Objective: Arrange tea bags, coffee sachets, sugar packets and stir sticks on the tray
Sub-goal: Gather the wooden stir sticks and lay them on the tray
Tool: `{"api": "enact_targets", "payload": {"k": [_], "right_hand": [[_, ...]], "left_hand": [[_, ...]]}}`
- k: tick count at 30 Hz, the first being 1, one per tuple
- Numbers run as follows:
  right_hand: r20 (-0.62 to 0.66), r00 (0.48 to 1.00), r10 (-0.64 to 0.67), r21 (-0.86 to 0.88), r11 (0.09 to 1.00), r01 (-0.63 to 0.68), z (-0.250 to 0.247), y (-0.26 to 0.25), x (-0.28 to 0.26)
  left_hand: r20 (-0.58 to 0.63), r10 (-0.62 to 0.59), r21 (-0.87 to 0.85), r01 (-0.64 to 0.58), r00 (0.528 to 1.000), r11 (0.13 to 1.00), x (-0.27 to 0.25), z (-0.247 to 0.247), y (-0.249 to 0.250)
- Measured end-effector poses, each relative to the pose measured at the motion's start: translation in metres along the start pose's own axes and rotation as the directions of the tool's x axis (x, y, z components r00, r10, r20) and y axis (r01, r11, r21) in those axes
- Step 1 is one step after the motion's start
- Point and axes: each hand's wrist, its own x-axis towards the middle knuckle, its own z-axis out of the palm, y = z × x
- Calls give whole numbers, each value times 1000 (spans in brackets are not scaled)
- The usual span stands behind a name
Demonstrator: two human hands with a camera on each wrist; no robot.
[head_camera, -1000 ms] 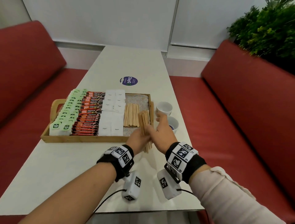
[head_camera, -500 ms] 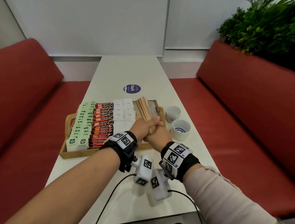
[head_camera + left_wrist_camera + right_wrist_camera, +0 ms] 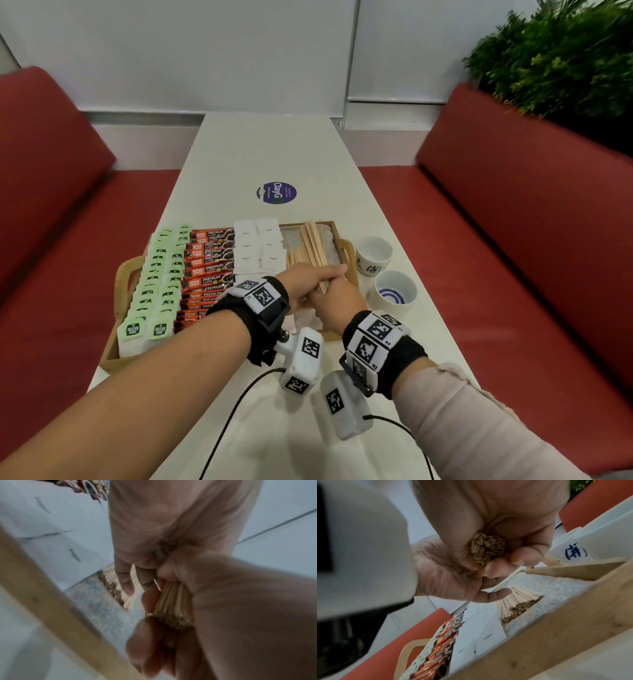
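Clutching a bundle of thin pale wooden stir sticks [image 3: 487,548] in both my right hand [image 3: 337,301] and left hand [image 3: 308,279] above the rectangular wooden tray [image 3: 114,294], I risk scattering them if my curled fingers loosen unevenly.

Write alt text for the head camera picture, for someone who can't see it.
Both hands, left and right, grip a bundle of stir sticks over the right end of a wooden tray. The tray holds rows of green tea bags, orange coffee sachets and white sugar packets; two cups stand beside it.
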Motion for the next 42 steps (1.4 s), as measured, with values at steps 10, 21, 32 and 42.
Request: {"api": "enact_targets", "payload": {"k": [10, 21, 32, 42], "right_hand": [[154, 966, 209, -23, 978, -208, -5, 5, 70], [227, 924, 308, -325, 918, -226, 10, 12, 104], [147, 946, 290, -366, 904, -220, 15, 18, 105], [99, 963, 250, -333, 920, -204, 7, 19, 94]], "left_hand": [[-215, 301, 432, -185, 929, 882, 64, -43, 42], [62, 229, 880, -161, 972, 446, 97, -41, 51], [127, 104, 957, -149, 986, 248, 102, -32, 47], [125, 120, 957, -152, 985, 246, 97, -28, 46]]}}
